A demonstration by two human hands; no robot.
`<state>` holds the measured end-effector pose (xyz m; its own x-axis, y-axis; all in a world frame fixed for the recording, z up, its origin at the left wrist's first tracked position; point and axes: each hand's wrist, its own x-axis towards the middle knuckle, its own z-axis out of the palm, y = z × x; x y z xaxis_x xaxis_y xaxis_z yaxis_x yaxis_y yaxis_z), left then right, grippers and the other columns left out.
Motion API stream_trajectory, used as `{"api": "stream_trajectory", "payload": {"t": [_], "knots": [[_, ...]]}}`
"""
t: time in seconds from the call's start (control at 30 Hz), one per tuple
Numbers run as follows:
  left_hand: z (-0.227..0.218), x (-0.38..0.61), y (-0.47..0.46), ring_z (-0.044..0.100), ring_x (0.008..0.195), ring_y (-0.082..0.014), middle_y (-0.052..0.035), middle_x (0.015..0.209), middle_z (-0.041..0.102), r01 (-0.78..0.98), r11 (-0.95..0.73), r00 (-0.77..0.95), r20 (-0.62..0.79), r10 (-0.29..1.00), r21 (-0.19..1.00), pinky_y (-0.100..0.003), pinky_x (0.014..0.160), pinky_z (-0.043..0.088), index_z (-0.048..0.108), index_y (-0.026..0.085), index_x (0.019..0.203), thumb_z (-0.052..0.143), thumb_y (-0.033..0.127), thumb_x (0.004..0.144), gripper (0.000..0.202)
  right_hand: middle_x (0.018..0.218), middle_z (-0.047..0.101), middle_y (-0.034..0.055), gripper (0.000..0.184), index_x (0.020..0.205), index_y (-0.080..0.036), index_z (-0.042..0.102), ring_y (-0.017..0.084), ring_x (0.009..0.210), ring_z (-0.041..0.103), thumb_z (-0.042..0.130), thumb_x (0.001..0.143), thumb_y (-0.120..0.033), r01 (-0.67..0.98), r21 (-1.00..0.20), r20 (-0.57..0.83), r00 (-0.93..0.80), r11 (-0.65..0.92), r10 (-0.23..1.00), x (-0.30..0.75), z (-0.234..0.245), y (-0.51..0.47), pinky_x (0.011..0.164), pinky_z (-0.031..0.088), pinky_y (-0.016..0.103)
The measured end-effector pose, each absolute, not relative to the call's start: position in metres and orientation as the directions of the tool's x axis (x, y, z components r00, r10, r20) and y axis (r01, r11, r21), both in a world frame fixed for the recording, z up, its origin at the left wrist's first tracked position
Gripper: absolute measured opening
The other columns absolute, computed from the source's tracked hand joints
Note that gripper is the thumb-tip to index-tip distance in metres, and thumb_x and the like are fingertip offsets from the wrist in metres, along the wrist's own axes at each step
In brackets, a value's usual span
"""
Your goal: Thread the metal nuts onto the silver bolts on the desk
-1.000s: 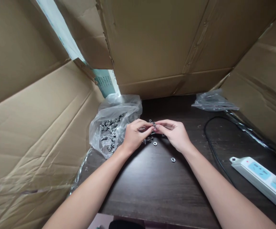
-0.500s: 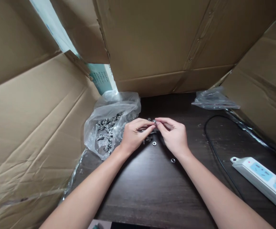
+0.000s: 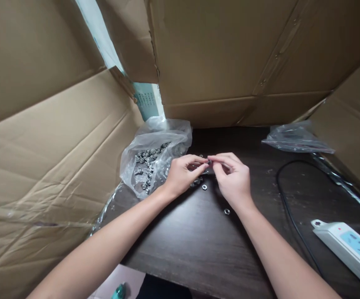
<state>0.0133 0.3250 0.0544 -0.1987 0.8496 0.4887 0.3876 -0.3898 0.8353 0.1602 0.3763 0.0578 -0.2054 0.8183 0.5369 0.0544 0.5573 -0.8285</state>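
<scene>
My left hand and my right hand meet fingertip to fingertip above a dark wooden table. Both pinch a small metal piece, probably a bolt with a nut; it is too small to tell which hand holds which part. Just left of my left hand lies an open clear plastic bag full of several small metal bolts. Loose nuts lie under the hands, and one nut sits beside my right wrist.
Cardboard sheets wall in the table on the left, back and right. A second crumpled plastic bag lies at the back right. A black cable curves over the table, and a white power strip lies at the right edge.
The camera has shifted, so everything sits slightly further right in view. Both hands keep pinching the small piece, with the fingers turning it a little.
</scene>
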Motion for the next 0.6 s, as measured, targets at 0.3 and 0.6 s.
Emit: {"api": "stream_trajectory", "payload": {"t": [0.3,0.6], "knots": [[0.059,0.005,0.315,0.075,0.088,-0.0167,-0.0061,0.099,0.077,0.404,-0.388,-0.132,0.472,0.872,0.829,-0.025,0.076,0.062,0.066,0.017,0.124,0.074,0.020,0.086,0.039,0.090,0.075,0.0085,0.024,0.097,-0.017,0.075,0.025,0.084,0.073,0.072,0.080,-0.034,0.034,-0.941,0.286,-0.450,0.336,0.846,0.175,0.068,0.389,0.079,0.060,0.039],[0.048,0.002,0.322,0.070,0.082,-0.0137,-0.0049,0.095,0.071,0.554,-0.420,-0.124,0.570,0.812,0.719,-0.026,0.075,0.061,0.069,0.017,0.118,0.070,0.017,0.090,0.029,0.092,0.073,0.0078,0.022,0.089,-0.018,0.079,0.029,0.092,0.060,0.059,0.086,-0.028,0.626,-0.518,0.497,-0.335,0.583,0.800,0.187,0.043,0.414,0.086,0.049,0.045]]}}
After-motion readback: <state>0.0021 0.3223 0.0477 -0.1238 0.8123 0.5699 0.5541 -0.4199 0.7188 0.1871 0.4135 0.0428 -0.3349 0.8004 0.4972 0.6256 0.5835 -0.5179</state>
